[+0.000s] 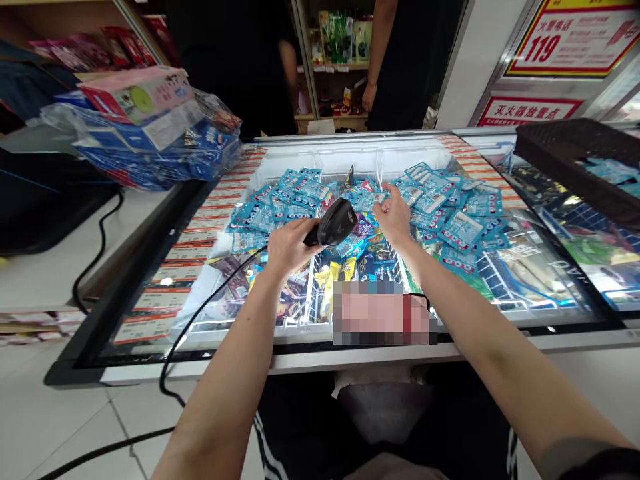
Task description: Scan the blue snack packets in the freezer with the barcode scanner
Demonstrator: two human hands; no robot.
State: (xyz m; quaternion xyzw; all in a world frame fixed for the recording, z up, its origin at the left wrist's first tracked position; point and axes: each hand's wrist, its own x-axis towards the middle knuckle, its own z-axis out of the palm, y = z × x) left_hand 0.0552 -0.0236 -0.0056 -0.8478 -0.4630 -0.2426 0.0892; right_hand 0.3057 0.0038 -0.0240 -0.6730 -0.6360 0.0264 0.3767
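Observation:
My left hand (290, 247) is wrapped round the handle of a black barcode scanner (337, 222), whose head points to the right over the freezer. A black cable (210, 300) trails from the scanner down to the left. My right hand (395, 217) is closed with its fingertips at the edge of a small blue packet (369, 200), just in front of the scanner head. On the glass to the left lies a heap of blue packets (257, 217). A larger heap of the same packets (463, 227) spreads out beyond my right hand.
Below my hands, a chest freezer (350, 160) holds wire baskets of coloured packages. Plastic-wrapped boxes (145, 127) stand at the left and a dark basket (565, 150) at the right. Two people in black stand behind the freezer. A blurred-out pink object (383, 313) lies at its front edge.

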